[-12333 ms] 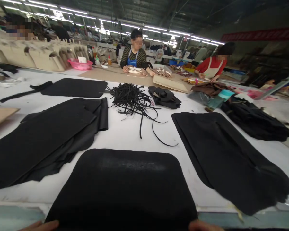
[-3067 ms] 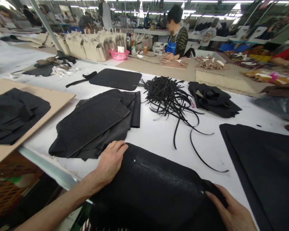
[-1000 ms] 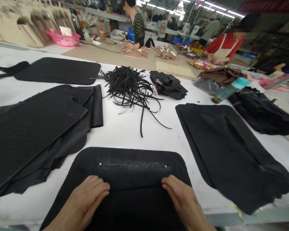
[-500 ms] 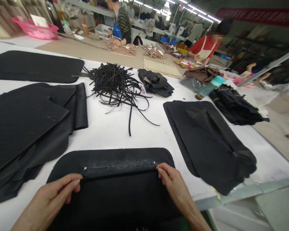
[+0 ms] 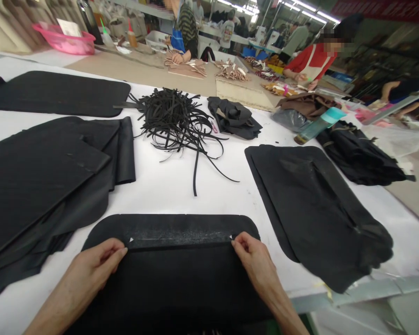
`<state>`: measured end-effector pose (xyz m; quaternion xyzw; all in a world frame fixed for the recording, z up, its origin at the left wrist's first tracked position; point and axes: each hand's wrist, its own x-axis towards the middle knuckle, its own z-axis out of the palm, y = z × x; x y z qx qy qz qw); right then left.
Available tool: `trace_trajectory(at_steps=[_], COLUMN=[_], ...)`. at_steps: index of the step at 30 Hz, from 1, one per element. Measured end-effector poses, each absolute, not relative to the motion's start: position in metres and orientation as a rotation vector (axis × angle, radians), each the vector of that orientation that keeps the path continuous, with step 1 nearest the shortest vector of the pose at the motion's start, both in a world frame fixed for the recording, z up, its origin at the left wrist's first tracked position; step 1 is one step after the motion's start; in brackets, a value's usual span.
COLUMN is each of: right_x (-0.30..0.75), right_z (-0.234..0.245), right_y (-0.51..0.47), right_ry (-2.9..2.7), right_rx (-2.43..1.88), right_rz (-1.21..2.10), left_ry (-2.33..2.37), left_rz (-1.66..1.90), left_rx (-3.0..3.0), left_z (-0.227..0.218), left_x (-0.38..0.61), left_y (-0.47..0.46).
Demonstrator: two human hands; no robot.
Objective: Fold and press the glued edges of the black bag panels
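The black rounded-corner fabric panel (image 5: 174, 227) lies flat on the white worktop (image 5: 167, 195) at its near edge, directly in front of us. Across it we see a second black layer whose straight edge runs between two small white marks (image 5: 131, 240); we cannot tell whether this layer is a fold of the panel or a separate piece. The left hand (image 5: 97, 260) is closed in a pinch, thumb and forefinger gripping that edge just beside the left mark. The right hand (image 5: 254, 263) is pinched in the same way on the edge at the right mark.

To the left, near the panel, we see a stack of large black sheets (image 5: 45, 177). Beyond the panel is a tangle of thin black strips (image 5: 174, 121), with a crumpled black cloth (image 5: 233, 118) just beside it. To the right lies a pile of black rounded panels (image 5: 317, 204). At the far side of the worktop, a person in a red top (image 5: 310, 60) and a person in a striped top (image 5: 185, 28) work with tan pieces.
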<state>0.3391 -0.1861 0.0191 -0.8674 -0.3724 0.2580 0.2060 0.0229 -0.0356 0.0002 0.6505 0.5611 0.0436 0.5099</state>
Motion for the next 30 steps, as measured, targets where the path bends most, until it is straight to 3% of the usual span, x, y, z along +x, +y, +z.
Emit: trace_trajectory(at_steps=[30], right_x=[0.356], right_z=[0.003], right_y=[-0.191], right_ry=[-1.133], right_rx=[-2.431], right_rz=[0.855], left_ry=[1.412], left_rz=[0.219], left_rx=[1.542], left_z=[0.023], left_x=[0.041], left_y=[-0.032])
